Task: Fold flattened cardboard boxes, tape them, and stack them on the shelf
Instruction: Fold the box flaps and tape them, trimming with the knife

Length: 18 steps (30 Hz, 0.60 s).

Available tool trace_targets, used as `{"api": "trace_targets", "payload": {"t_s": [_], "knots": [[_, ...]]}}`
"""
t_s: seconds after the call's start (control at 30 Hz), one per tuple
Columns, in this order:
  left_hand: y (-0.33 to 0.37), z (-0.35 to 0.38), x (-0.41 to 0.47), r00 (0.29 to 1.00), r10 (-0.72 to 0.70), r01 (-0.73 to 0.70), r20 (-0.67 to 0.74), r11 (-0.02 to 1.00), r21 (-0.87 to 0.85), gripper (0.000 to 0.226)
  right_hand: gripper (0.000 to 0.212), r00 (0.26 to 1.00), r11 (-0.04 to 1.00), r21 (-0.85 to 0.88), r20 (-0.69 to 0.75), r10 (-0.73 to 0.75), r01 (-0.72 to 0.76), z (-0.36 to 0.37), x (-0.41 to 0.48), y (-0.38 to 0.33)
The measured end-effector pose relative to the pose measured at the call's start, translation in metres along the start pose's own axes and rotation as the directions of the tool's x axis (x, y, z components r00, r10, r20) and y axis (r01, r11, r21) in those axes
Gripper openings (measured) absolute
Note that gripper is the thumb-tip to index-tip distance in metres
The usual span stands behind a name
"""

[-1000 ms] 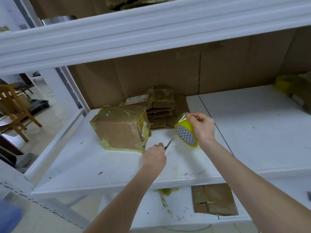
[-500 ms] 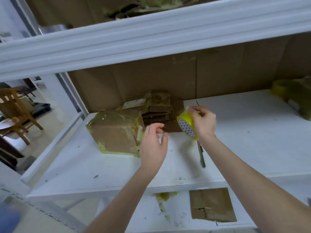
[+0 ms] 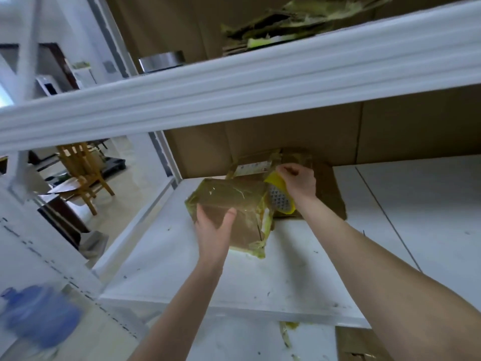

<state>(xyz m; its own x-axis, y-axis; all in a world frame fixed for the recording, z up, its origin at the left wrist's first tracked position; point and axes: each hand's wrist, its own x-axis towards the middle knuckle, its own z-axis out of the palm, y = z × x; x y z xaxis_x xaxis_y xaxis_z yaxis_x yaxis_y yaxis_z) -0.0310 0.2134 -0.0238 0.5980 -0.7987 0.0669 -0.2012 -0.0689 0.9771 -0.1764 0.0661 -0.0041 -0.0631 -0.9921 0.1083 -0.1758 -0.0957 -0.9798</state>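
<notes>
Two hands: left hand (image 3: 214, 231), fingers clasping taped box (image 3: 235, 195); right hand (image 3: 300, 185), fingers pinching tape roll (image 3: 280, 200); label (image 3: 251, 168) unreadable.

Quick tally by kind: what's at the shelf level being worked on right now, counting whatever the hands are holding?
Folded, taped box: 1, gripped by the left hand
Yellow tape roll: 1, held in the right hand
Pile of flattened cardboard: 1, sheets overlap too much to count
Total: 3
</notes>
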Motion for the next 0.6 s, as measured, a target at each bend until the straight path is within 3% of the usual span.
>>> {"api": "trace_targets", "payload": {"t_s": [0.1,0.23,0.33,0.43,0.5,0.6], "knots": [[0.001,-0.003,0.004,0.992,-0.060,0.071,0.114,0.993,-0.093,0.095,0.017,0.995,0.997,0.074,0.098,-0.002,-0.006,-0.004,-0.014,-0.001],[-0.001,-0.008,-0.011,0.981,-0.001,0.029,0.192,0.989,-0.144,0.077,0.005,0.992,0.988,0.147,0.112,-0.056,0.039,-0.022,-0.050,0.001],[0.003,-0.011,-0.021,0.966,0.103,-0.099,0.239,0.995,-0.027,0.068,0.002,0.999,0.977,0.211,0.047,-0.024,0.013,-0.040,-0.072,0.005],[0.013,-0.007,-0.011,0.910,0.164,-0.204,0.380,0.977,0.066,0.082,0.004,0.996,0.958,0.286,-0.087,0.007,0.018,-0.054,-0.085,0.012],[0.013,0.002,-0.001,0.872,0.173,-0.280,0.458,0.944,0.175,0.091,0.005,0.989,0.958,0.285,-0.148,0.002,0.040,-0.057,-0.090,0.014],[0.008,0.013,0.014,0.824,0.208,-0.418,0.526,0.851,0.319,0.085,0.005,0.987,0.964,0.266,-0.158,0.021,0.022,-0.059,-0.092,0.018]]}}
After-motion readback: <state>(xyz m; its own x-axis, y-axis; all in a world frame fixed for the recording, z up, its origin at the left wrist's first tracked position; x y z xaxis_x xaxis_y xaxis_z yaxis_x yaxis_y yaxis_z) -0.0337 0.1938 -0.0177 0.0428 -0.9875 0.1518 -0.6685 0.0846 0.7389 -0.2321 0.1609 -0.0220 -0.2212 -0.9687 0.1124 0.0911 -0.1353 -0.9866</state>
